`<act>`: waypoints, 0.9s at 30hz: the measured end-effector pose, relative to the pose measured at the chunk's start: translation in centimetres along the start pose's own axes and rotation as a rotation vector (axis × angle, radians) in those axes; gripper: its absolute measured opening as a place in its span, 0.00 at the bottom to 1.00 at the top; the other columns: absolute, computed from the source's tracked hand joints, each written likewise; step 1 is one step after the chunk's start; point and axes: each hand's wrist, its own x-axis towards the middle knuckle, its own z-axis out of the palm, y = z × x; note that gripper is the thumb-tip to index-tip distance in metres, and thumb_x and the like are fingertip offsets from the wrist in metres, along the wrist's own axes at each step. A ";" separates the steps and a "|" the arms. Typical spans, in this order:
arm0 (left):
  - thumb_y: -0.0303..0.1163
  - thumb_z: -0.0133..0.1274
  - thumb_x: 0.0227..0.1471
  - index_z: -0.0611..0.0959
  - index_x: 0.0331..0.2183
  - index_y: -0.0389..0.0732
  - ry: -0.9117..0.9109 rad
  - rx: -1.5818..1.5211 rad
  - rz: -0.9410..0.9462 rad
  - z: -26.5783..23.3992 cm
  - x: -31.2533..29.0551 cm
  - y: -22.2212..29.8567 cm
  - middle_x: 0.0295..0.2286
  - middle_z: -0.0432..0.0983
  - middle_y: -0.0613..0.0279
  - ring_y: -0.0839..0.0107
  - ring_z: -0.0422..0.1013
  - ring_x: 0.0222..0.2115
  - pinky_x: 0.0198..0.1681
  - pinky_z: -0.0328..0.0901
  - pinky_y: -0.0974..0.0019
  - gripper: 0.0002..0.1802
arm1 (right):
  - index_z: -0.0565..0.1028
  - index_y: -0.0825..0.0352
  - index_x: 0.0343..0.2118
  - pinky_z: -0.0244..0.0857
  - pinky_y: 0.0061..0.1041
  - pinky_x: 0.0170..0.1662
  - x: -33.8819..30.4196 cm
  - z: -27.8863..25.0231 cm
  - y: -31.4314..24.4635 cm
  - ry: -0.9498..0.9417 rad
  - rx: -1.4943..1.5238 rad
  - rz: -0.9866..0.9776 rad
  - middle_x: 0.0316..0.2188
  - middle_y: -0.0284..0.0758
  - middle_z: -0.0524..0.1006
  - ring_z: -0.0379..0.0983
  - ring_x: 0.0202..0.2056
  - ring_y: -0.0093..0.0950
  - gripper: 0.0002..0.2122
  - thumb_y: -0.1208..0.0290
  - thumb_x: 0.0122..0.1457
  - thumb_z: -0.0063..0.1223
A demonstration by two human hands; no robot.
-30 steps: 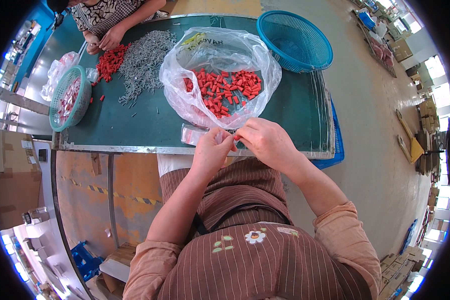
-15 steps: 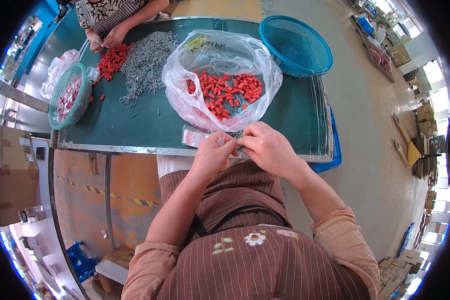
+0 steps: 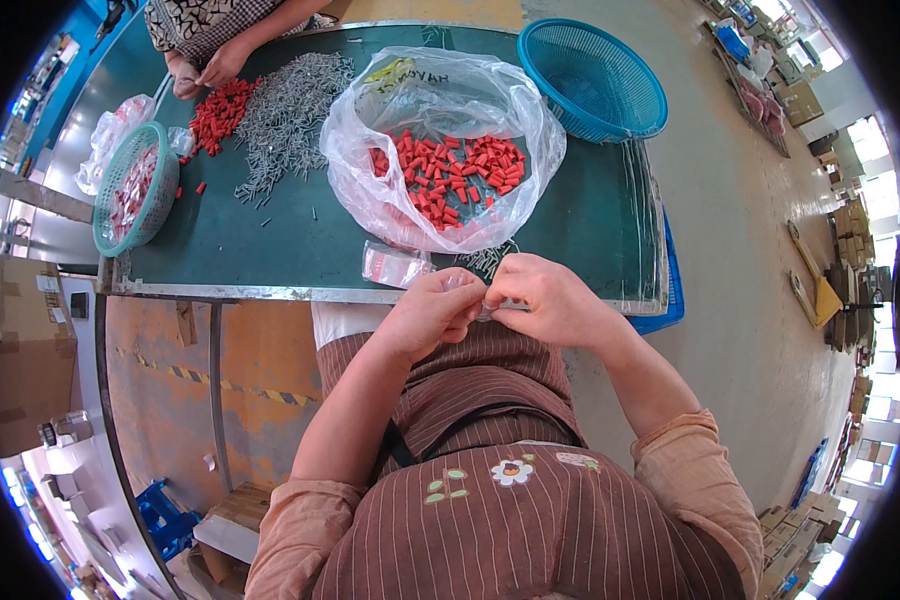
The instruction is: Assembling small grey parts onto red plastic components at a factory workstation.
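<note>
My left hand (image 3: 432, 312) and my right hand (image 3: 547, 298) meet at the near edge of the green table (image 3: 270, 240), fingertips pinched together on a small clear plastic bag (image 3: 483, 303), mostly hidden by the fingers. Just beyond them lies a small stack of clear bags (image 3: 395, 265). Behind that sits a large open clear plastic bag (image 3: 440, 140) holding several small red plastic pieces (image 3: 445, 175).
A blue mesh basket (image 3: 592, 78) stands at the far right of the table. A pile of grey metal screws (image 3: 290, 110) and loose red pieces (image 3: 220, 105) lie far left, where another person's hands (image 3: 205, 70) work. A green basket (image 3: 135, 190) sits at the left edge.
Both hands have drawn slightly nearer to my body, still pinched together on the small bag. The other person's hands stay at the red pieces.
</note>
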 end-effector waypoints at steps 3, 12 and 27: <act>0.31 0.49 0.56 0.75 0.37 0.38 0.135 0.004 0.058 0.8 -0.3 0.2 0.19 0.65 0.73 0.86 0.54 0.14 0.15 0.47 0.78 0.08 | 0.76 0.66 0.26 0.64 0.34 0.37 0.0 -0.1 1.2 0.043 0.037 0.149 0.27 0.38 0.73 0.71 0.34 0.38 0.04 0.73 0.47 0.55; 0.32 0.49 0.57 0.76 0.44 0.39 0.113 0.495 0.212 0.8 0.0 -0.7 0.22 0.68 0.74 0.88 0.58 0.18 0.18 0.52 0.81 0.13 | 0.74 0.69 0.28 0.64 0.26 0.34 -0.6 0.4 0.1 0.136 0.402 0.208 0.26 0.38 0.73 0.71 0.29 0.32 0.05 0.75 0.49 0.55; 0.32 0.51 0.57 0.77 0.33 0.37 0.125 0.544 0.303 1.7 -0.3 -0.3 0.24 0.72 0.72 0.86 0.65 0.25 0.27 0.60 0.80 0.08 | 0.74 0.68 0.27 0.65 0.30 0.32 -1.0 -0.9 -0.8 0.047 0.079 0.152 0.24 0.38 0.74 0.73 0.28 0.34 0.05 0.74 0.49 0.55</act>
